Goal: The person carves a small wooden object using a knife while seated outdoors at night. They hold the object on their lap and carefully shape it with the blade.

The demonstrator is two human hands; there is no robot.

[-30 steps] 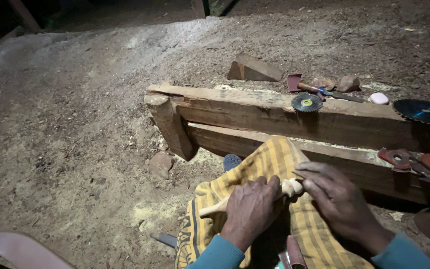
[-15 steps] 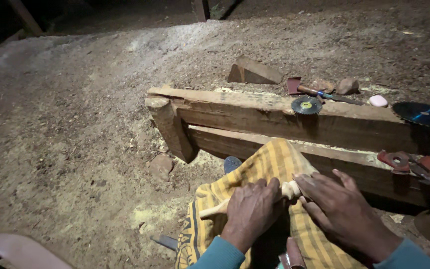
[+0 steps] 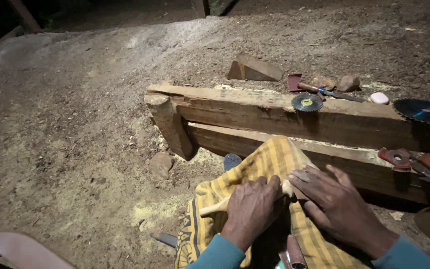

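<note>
A slim, pale wooden piece [image 3: 215, 206], like a turned spindle or small handle, lies across the yellow striped cloth [image 3: 269, 164] that covers the person's lap. The left hand [image 3: 252, 211] is closed over its middle, fingers clamped around it, so only the thin end to the left and a rounded knob at the right show. The right hand [image 3: 337, 204] rests flat on the cloth just beside that knob, fingers spread apart and holding nothing; its fingertips are near the knob, but I cannot tell if they touch it.

The piece looks light and stiff, with a dry, smooth surface. Its thin end seems the weakest part and could snap under bending, so I judge the thicker middle, where the left hand grips now, as the safe place to hold. The cloth is soft and may slide under it.

In front stands a rough timber bench [image 3: 274, 112] of two heavy beams. On it lie a small circular saw blade [image 3: 307, 102], a larger dark blade [image 3: 424, 110] and red metal parts [image 3: 416, 162]. Behind are a hatchet [image 3: 314, 87] and stones on the sawdust-covered ground [image 3: 75, 149].
</note>
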